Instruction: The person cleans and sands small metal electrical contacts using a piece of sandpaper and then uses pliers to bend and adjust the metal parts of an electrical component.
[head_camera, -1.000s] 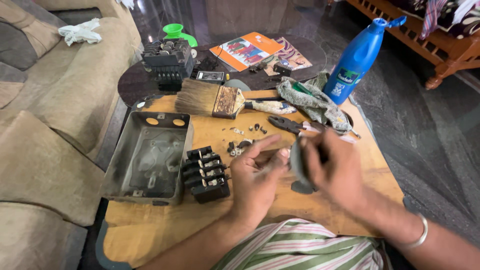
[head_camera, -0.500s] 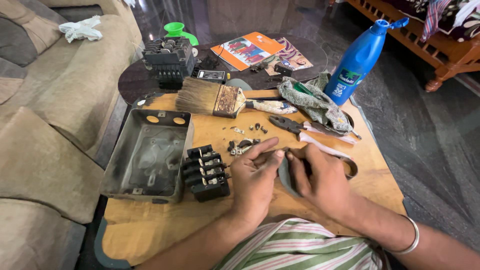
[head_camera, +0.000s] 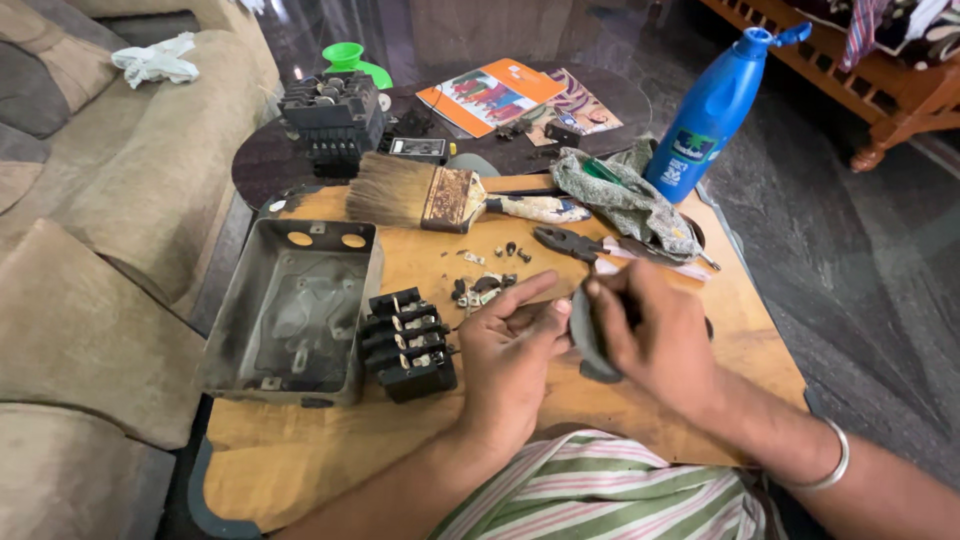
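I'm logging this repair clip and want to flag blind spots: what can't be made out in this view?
- Dark round part, head view: mostly covered by the right hand; its shape is unclear.
- Left hand: whatever its fingertips pinch is too small to tell.
- Small loose parts on the wooden board: too tiny to identify.
- Pliers: handles partly under the cloth.

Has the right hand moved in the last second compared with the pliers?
Yes. The right hand with its dark grey part has dropped toward the person, away from the pliers.

Both hands (head_camera: 590, 340) around a grey cover (head_camera: 585, 335).
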